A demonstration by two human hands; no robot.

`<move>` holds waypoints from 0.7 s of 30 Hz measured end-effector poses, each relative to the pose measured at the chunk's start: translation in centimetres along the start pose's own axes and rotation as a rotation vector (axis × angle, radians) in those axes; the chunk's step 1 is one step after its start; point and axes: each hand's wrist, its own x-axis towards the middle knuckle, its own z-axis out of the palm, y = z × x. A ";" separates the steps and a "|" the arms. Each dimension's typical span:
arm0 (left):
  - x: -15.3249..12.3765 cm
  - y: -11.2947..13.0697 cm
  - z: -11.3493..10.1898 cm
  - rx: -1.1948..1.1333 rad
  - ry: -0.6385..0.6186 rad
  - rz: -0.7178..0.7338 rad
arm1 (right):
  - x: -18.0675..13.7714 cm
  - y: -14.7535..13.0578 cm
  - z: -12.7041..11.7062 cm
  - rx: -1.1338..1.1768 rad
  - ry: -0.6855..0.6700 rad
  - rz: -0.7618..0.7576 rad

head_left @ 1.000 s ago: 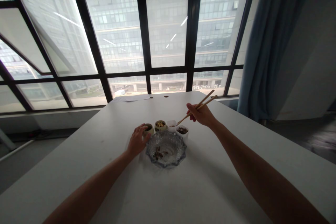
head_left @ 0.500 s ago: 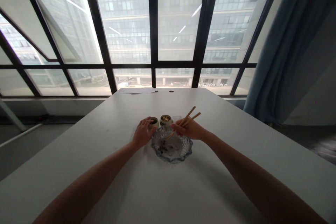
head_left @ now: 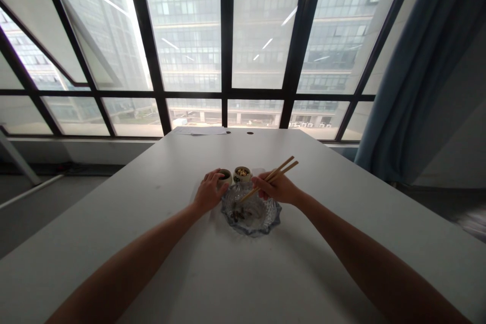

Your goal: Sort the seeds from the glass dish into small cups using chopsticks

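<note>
My right hand (head_left: 278, 188) is closed round a pair of wooden chopsticks (head_left: 270, 178), whose tips reach down over the glass dish (head_left: 252, 211). A few dark bits of food lie in the dish's left half. My left hand (head_left: 209, 192) rests on the table with its fingers curled against a small beige cup (head_left: 225, 176). Beside it stands a second small cup (head_left: 242, 173) filled with pale nuts. Other small cups behind my right hand are hidden.
The white table (head_left: 243, 263) runs from me to a large black-framed window (head_left: 228, 50). A sheet of paper (head_left: 201, 131) lies at the table's far edge. A blue curtain (head_left: 413, 76) hangs at the right.
My right hand has swung the chopsticks from the small cups at the back right down over the glass dish. The left hand has kept its place at the beige cup.
</note>
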 end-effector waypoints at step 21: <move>0.1 0.5 -0.1 -0.018 -0.003 -0.018 | 0.2 -0.3 1.5 0.034 0.045 0.084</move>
